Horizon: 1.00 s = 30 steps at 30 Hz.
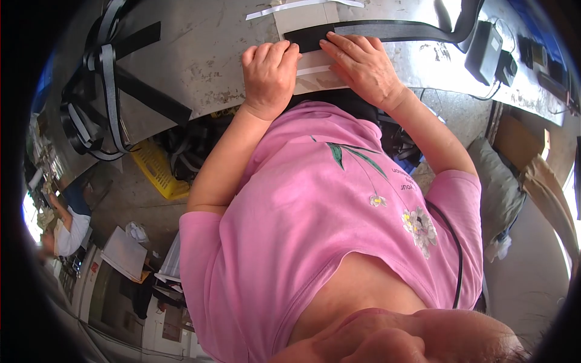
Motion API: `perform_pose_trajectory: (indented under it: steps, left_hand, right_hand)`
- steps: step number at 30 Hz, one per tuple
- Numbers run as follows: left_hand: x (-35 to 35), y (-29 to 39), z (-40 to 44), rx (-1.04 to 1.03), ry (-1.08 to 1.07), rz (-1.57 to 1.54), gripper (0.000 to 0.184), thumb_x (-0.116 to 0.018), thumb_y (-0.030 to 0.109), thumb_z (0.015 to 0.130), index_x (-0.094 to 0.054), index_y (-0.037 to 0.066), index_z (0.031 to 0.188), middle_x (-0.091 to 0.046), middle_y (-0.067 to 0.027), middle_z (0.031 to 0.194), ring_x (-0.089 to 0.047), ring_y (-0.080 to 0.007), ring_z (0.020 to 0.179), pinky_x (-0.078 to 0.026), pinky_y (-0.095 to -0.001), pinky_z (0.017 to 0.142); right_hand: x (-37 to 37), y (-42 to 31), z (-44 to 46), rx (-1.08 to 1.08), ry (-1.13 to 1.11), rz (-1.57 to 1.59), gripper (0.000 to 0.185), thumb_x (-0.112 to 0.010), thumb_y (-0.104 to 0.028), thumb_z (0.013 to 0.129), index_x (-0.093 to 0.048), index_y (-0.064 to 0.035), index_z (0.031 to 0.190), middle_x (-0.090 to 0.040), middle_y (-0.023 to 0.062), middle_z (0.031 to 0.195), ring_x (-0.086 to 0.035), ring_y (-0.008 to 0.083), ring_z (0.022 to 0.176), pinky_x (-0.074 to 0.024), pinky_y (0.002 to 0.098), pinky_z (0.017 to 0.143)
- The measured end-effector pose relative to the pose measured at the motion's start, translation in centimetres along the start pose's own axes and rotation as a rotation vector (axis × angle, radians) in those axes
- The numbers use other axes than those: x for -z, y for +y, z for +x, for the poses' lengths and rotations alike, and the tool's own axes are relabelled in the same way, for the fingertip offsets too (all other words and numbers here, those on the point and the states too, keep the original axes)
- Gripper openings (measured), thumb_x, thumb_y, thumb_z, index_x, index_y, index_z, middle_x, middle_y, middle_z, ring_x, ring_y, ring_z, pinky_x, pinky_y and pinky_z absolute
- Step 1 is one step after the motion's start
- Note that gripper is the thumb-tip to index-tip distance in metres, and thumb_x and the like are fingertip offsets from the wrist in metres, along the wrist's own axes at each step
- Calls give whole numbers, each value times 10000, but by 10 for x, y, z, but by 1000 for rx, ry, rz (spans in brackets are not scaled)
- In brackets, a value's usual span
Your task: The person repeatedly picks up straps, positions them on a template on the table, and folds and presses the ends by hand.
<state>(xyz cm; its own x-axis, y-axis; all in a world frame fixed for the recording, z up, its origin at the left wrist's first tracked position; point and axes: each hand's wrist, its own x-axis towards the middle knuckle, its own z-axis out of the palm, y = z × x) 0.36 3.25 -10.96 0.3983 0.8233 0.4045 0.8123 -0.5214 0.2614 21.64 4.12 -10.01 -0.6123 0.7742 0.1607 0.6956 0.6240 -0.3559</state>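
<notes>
A wide strap (393,30), grey with a dark edge, runs across the metal table and ends in a flat black piece (307,39). At the left end of that piece, my left hand (268,78) has its fingers curled and its thumb against the edge. My right hand (366,68) lies over the strap to the right, with fingers stretched out and fingertips resting on the black piece. Beneath the strap is a pale strip (289,18) on the tabletop, and a thin white strip (305,5) lies beyond it.
More black and grey straps (112,78) hang over the table (200,54) at left. A black power adapter (483,53) with cables sits at right. Below the table edge is a yellow crate (158,169). Another person (72,233) is at far left.
</notes>
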Motion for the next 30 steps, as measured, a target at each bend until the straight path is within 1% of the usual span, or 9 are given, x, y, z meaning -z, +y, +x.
perform_pose_trajectory:
  steps: [4, 7, 10, 12, 19, 20, 22, 30]
  left_hand:
    - [2, -3, -2, 22, 5, -9, 238, -701, 113, 742, -643, 90, 972, -594, -15, 961, -561, -192, 866, -376, -348, 839]
    - [2, -6, -4, 5, 19, 7, 204, -687, 134, 744, -624, 86, 932, -567, -8, 945, -542, -172, 861, -370, -354, 820]
    - [3, -6, -4, -5, 18, 10, 201, -683, 129, 747, -624, 85, 934, -566, -9, 952, -543, -174, 865, -371, -354, 821]
    - [4, -5, -3, 15, -6, 12, 244, -697, 107, 745, -642, 84, 982, -596, -22, 975, -564, -194, 875, -378, -350, 843]
    - [5, -8, -2, 1, -31, 34, 260, -692, 104, 748, -638, 92, 1002, -597, -16, 991, -565, -182, 880, -370, -349, 854]
    - [4, -8, -2, 1, -32, 35, 260, -692, 104, 748, -638, 92, 1002, -597, -16, 991, -565, -182, 880, -370, -349, 854]
    - [2, -9, -1, -33, -13, 64, 205, -663, 146, 770, -630, 90, 964, -568, 1, 992, -530, -160, 861, -365, -347, 831]
    - [1, -6, -3, -50, -24, 98, 213, -640, 152, 781, -627, 71, 977, -569, -10, 995, -523, -158, 864, -369, -351, 823]
  right_hand:
    - [-2, -4, 3, -8, -13, 13, 521, -637, -161, 782, -505, -128, 1284, -505, 24, 1296, -499, 187, 1088, -388, 318, 841]
    - [-3, -7, 5, -3, -21, 18, 519, -637, -160, 780, -507, -126, 1281, -503, 25, 1299, -498, 186, 1090, -388, 314, 842]
    - [-3, -8, 6, -9, -10, -4, 525, -643, -158, 770, -509, -126, 1277, -503, 25, 1297, -499, 184, 1090, -389, 312, 843]
    - [-4, -8, 6, -10, -1, -8, 532, -651, -163, 760, -511, -126, 1272, -507, 26, 1290, -500, 179, 1088, -391, 310, 840]
    - [-4, -8, 7, -14, 15, -8, 538, -661, -172, 748, -514, -127, 1264, -511, 25, 1282, -513, 177, 1064, -396, 309, 828]
    - [-3, -8, 7, -20, 10, -15, 538, -661, -172, 748, -514, -127, 1264, -510, 24, 1283, -513, 178, 1061, -397, 311, 826]
    - [-3, -8, 7, -25, 4, -22, 539, -661, -171, 748, -514, -126, 1264, -509, 22, 1284, -514, 179, 1058, -399, 312, 824]
    - [-1, -9, 7, -43, -17, -22, 527, -652, -174, 761, -511, -132, 1267, -504, 21, 1283, -505, 190, 1064, -403, 323, 838]
